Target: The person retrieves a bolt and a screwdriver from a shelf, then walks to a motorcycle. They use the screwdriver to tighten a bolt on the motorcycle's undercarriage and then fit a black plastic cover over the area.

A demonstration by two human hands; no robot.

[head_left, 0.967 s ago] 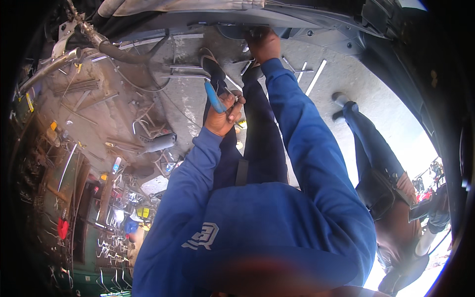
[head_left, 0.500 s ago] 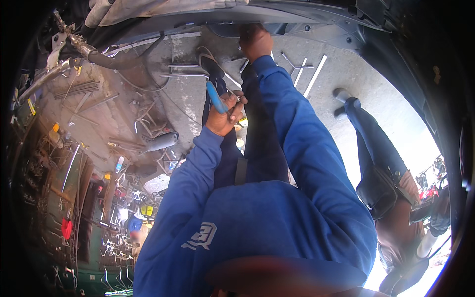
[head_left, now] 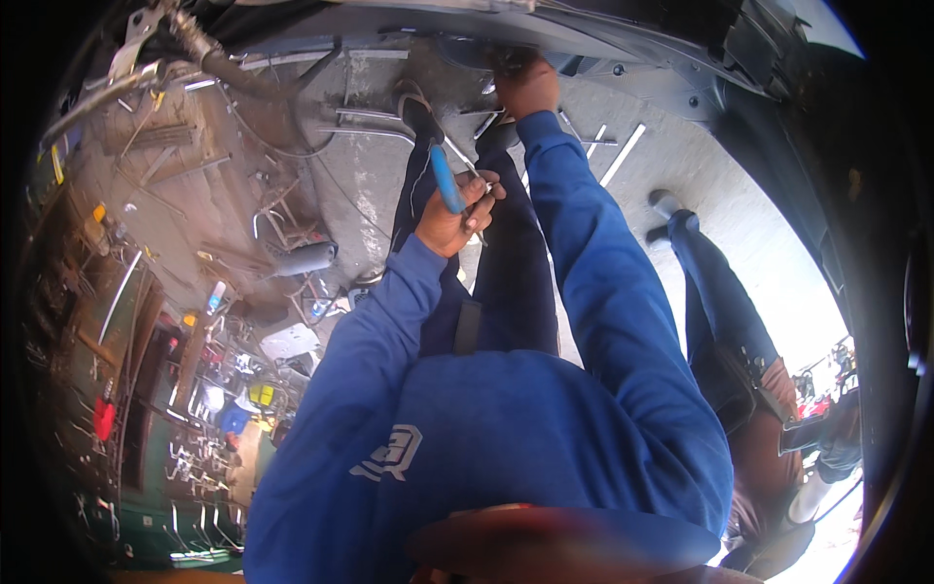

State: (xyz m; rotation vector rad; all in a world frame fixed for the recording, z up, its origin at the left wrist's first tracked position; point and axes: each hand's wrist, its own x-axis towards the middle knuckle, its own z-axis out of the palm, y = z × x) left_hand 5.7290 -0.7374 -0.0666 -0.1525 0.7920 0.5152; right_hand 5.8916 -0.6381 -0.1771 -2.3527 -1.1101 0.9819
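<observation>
My left hand (head_left: 457, 216) is closed in front of my legs. Its fingers wrap a tool with a thick blue handle (head_left: 446, 179), whose working end is hidden, so I cannot tell its kind. A thin bright metal piece (head_left: 489, 185) shows at the fingertips. My right hand (head_left: 526, 86) reaches up to the lower edge of a dark panel (head_left: 623, 66), apparently part of a vehicle. Its fingers are dark, blurred and partly hidden there, so what they touch or hold does not show.
A hose with a metal fitting (head_left: 209, 49) hangs at the upper left. Metal bars (head_left: 623, 156) and rods lie on the concrete floor. A grey cylinder (head_left: 304, 259) and scrap metal lie to the left. Another person (head_left: 725, 331) stands at the right.
My left hand, still around the blue-handled tool, appears slightly higher and further right. The right hand stays at the panel's edge. The whole view has shifted a little.
</observation>
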